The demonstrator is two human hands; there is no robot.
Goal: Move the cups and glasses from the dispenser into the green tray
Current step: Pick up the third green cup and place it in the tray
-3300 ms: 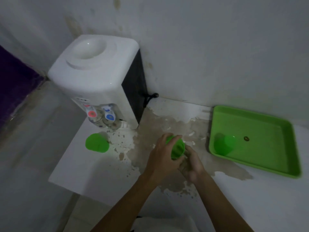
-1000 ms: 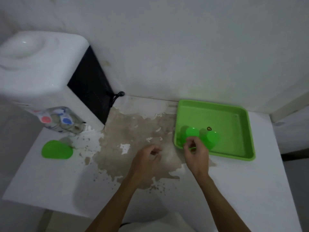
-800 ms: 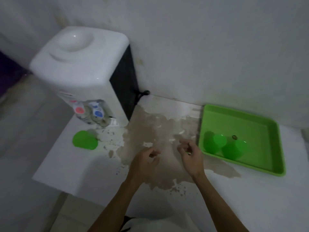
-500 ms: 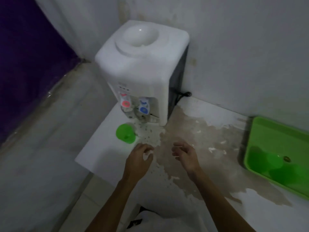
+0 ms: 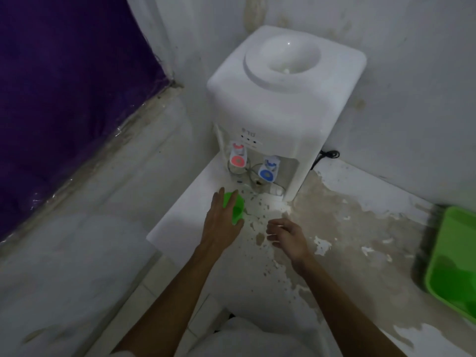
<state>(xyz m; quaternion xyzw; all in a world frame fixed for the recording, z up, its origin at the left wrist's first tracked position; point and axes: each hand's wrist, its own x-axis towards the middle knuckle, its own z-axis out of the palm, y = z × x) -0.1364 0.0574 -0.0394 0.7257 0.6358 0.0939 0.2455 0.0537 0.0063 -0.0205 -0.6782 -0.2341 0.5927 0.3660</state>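
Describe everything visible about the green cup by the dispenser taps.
The green cup is a small, bright green, plastic-looking cup. It stands on the white counter just in front of the water dispenser, below its red tap. It looks upright, its open mouth facing up. The left hand covers its near left side, fingers reaching across it; whether the grip has closed cannot be told. The right hand is apart from it.

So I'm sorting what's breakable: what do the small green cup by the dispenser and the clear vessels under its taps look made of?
The small green cup looks like plastic: opaque, uniformly bright, matte. The clear vessels under the taps look like glass, transparent with thin shiny rims, though clear plastic can't be ruled out.
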